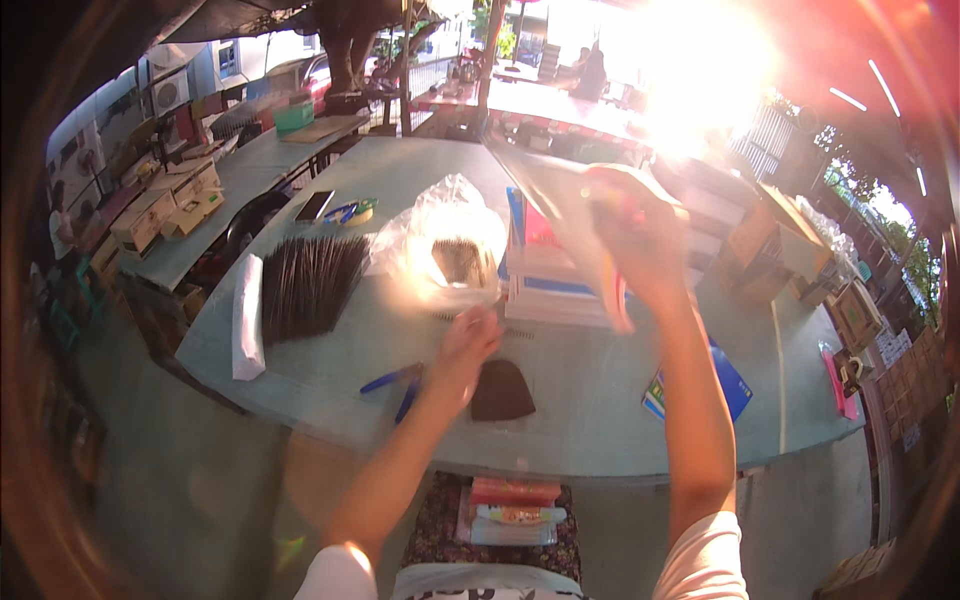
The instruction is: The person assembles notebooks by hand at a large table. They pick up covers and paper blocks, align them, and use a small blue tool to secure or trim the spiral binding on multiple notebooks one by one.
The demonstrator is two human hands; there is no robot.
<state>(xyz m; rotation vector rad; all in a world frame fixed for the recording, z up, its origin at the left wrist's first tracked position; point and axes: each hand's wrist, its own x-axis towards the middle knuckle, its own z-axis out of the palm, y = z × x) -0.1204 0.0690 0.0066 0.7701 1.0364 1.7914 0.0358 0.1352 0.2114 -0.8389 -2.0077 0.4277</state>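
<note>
My right hand (640, 235) is raised over a stack of books (555, 300), its fingers closed on a thin booklet (575, 205) that is smeared by motion. Lower and to the left, my left hand (472, 345) has its fingers curled together; what they hold, if anything, is too small to make out. A short dark ridged strip (519, 333) shows just right of its fingertips. Beyond it lies a clear plastic bag (450, 225) with dark thin pieces inside. Beside my left forearm are blue-handled pliers (408, 385) and a dark, flat-looking bundle (503, 391).
A fan of long dark thin rods (312, 285) lies at left by a white wrapped roll (248, 318). Beyond are a phone (315, 206) and blue-handled tools (350, 212). Blue booklets (730, 380) sit by my right forearm. Cardboard boxes (780, 240) stand at right. Sun glare whitens the back.
</note>
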